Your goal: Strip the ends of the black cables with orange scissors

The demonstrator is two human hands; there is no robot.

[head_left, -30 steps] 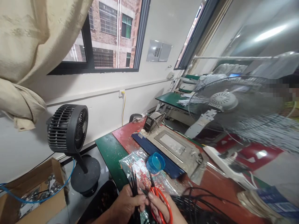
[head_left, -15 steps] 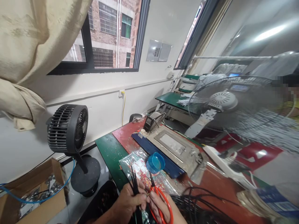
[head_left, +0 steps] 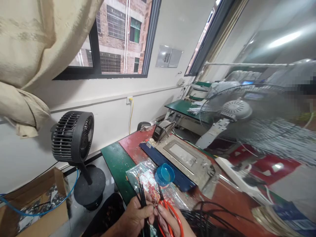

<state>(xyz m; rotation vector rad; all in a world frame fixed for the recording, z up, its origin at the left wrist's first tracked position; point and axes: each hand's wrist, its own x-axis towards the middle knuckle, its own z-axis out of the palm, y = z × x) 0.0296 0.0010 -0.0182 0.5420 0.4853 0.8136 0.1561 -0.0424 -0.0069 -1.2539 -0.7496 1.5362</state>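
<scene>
At the bottom edge my left hand (head_left: 134, 219) grips a small bundle of thin black cables (head_left: 141, 194) that stick up from my fist. Right beside it, my right hand (head_left: 170, 223) holds red-handled scissors (head_left: 169, 210), their blades pointing up and left toward the cables. Just behind both hands lies a clear plastic bag (head_left: 153, 184) with small red bits inside. A blue round lid (head_left: 164, 174) rests on the bag's far side.
A grey metal fixture (head_left: 187, 156) on a blue tray sits mid-bench. Loose black cables (head_left: 209, 219) pile at the right. A black floor fan (head_left: 72, 138) and cardboard box (head_left: 32, 210) stand left; a large desk fan (head_left: 237, 110) spins at right, with a person behind it.
The view has dipped and shifted slightly. My hands stay together at the bottom edge with the cables and scissors, sitting a little lower in frame.
</scene>
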